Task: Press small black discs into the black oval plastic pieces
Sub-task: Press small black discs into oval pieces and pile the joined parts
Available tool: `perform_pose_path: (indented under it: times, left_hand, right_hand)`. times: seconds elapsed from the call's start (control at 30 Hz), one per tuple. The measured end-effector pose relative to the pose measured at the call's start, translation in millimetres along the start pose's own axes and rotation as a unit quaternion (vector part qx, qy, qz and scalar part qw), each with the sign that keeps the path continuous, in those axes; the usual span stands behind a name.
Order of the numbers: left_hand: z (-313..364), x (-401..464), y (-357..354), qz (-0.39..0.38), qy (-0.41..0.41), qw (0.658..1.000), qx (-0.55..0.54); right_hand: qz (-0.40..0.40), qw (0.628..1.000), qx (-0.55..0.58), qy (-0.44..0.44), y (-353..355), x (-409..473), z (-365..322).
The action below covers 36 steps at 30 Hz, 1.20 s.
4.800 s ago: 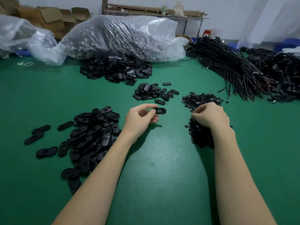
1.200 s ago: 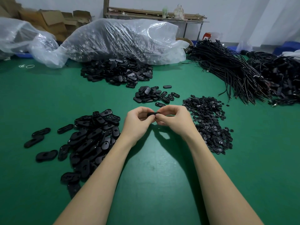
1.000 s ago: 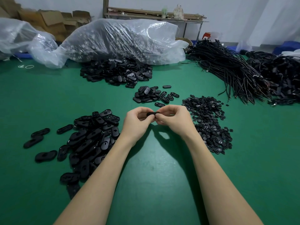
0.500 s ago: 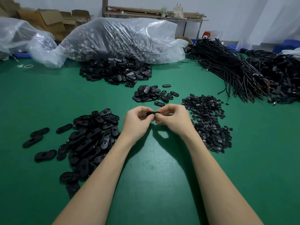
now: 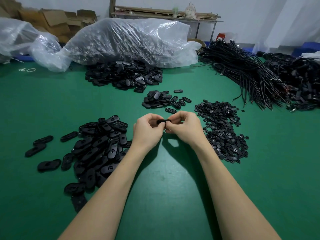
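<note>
- Both hands are meeting above the green surface, holding one oval plastic piece between them, disc pile lying just beside for easy reach.
- Left hand is curling round the piece's left end.
- Right hand is pinching the other end, probably pressing a disc in; the disc itself is hidden.

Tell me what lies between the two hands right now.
In the head view, one black oval piece sits between the left hand and right hand, pinched by the fingers of both above the green table. No disc is visible there.
</note>
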State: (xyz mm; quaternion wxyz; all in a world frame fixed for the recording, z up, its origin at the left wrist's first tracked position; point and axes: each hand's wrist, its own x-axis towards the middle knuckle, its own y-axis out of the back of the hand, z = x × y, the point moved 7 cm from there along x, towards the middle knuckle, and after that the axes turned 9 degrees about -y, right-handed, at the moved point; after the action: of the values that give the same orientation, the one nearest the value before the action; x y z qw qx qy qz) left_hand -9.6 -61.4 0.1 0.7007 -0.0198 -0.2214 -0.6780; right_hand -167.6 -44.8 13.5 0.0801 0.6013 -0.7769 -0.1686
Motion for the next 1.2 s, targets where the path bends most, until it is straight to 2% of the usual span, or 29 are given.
perform_pose_path:
  times: [1.03, 1.1, 1.2]
  left_hand:
    - [1.8, -3.1, -2.4, -0.007, 0.001, 1.0, 0.014]
    - [-0.7, -1.9, -1.3, -0.016, 0.015, 1.0, -0.008]
    - [-5.1, -1.4, -1.9, -0.052, 0.059, 0.991, -0.112]
  right_hand:
    - [-0.059, 0.991, 0.117, -0.016, -7.2, 4.5, 16.9]
    - [-0.081, 0.986, 0.144, -0.021, -6.6, 3.8, 16.3]
    - [-0.13, 0.968, 0.209, -0.042, -6.2, 3.2, 15.4]
